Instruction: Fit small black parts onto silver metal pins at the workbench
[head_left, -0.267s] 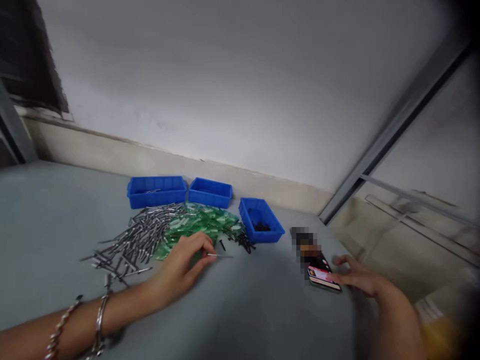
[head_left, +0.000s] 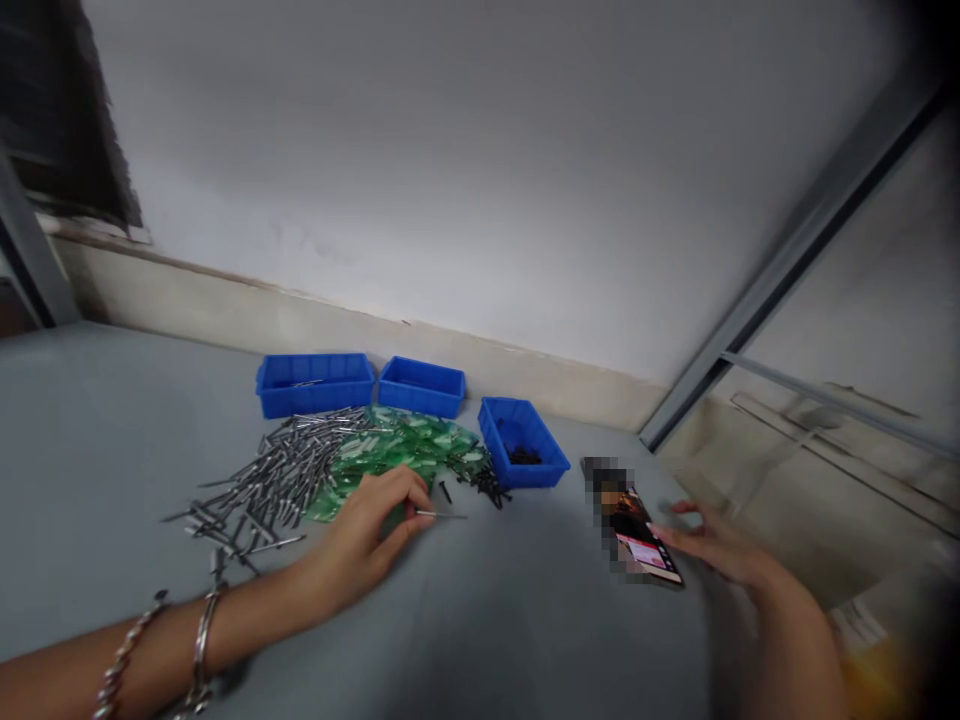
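My left hand (head_left: pixel 379 530) is closed in a pinch on a rivet (head_left: pixel 448 515), whose thin silver pin points right above the table. Behind and left of that hand spreads a heap of silver rivets (head_left: pixel 289 465), beside green plastic packets (head_left: pixel 409 440). A single black screw (head_left: pixel 445 491) lies just beyond my fingertips, close to a small pile of black screws (head_left: pixel 489 487). On the right, my right hand (head_left: pixel 712 548) has its fingers apart, one fingertip at the edge of the lit screen of a phone (head_left: pixel 646 545) lying on the table. Part of the phone is pixelated.
Along the wall stand a long blue bin (head_left: pixel 315 400) with a few rivets, a second blue bin (head_left: pixel 421 400), and an angled blue bin (head_left: pixel 525 470) holding black screws. A metal frame post (head_left: pixel 697 375) rises at the table's right edge.
My right fingertip has slid up the phone's screen, and the picture on it has shifted. My left hand stays almost still with the rivet.
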